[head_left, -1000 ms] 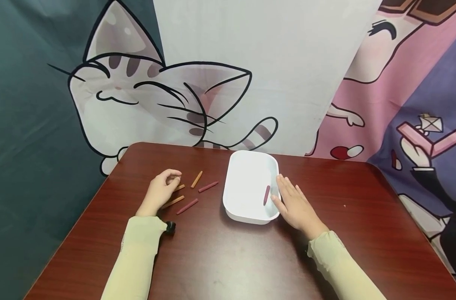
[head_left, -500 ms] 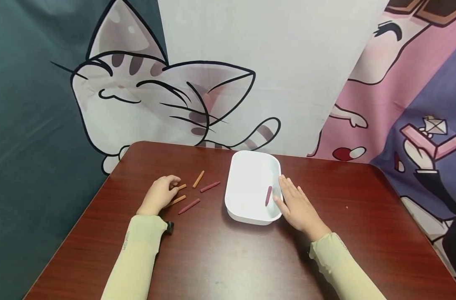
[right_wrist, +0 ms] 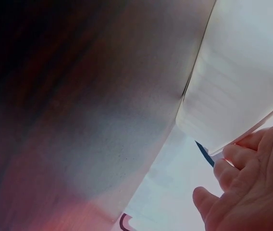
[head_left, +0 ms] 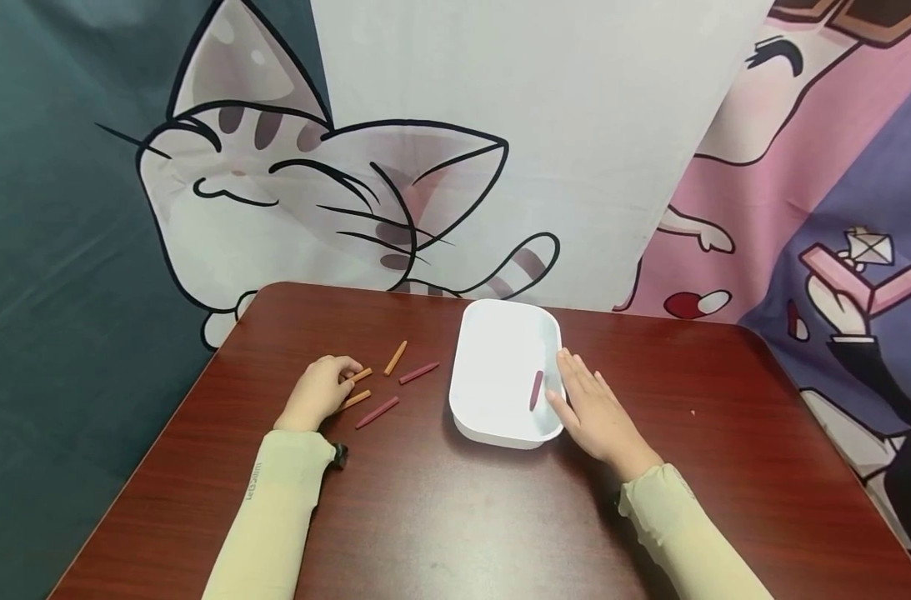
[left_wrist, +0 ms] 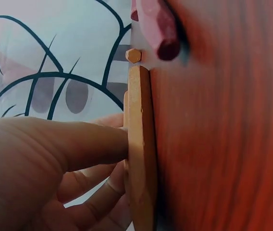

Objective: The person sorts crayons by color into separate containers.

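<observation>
My left hand point(head_left: 316, 393) is down on the table's left side, thumb and index finger pinching an orange crayon point(head_left: 361, 376) whose far end sticks out between them. In the left wrist view, another orange crayon point(left_wrist: 141, 130) lies in front of the thumb and hides most of the pinched one. That same nearer crayon point(head_left: 355, 401) shows beside the thumb in the head view. My right hand point(head_left: 599, 421), fingers straight, rests along the right rim of a white plastic tray point(head_left: 493, 367). One dark red crayon point(head_left: 535, 391) lies inside the tray.
A third orange crayon point(head_left: 396, 358) and two dark red crayons, one farther point(head_left: 419, 372) and one nearer point(head_left: 377, 412), lie between my left hand and the tray. The brown wooden table point(head_left: 455, 525) ends at a cartoon-printed cloth point(head_left: 455, 200) behind.
My left hand has come down and slightly toward me, and its fingertips have closed about the orange crayon. The right hand stays at the tray rim.
</observation>
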`<state>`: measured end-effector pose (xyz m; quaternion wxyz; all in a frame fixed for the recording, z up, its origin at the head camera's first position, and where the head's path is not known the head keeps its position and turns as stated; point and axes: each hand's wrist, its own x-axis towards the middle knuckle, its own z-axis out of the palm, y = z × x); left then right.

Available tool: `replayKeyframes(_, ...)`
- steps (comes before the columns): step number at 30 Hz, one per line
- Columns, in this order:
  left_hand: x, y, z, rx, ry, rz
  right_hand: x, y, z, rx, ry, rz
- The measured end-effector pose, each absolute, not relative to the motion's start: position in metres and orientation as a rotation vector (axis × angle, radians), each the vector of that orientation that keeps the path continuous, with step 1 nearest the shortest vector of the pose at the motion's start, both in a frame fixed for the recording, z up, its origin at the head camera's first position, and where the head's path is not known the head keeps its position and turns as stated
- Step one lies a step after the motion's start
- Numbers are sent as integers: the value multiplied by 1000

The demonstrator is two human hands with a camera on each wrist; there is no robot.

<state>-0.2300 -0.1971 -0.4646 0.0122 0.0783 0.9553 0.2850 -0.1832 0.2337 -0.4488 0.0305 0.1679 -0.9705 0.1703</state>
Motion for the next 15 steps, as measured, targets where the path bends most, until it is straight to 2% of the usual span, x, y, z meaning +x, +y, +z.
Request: replayKeyframes(15,-229,-186,-458,220,3018,969,-184,234,-448,510,-3002,540)
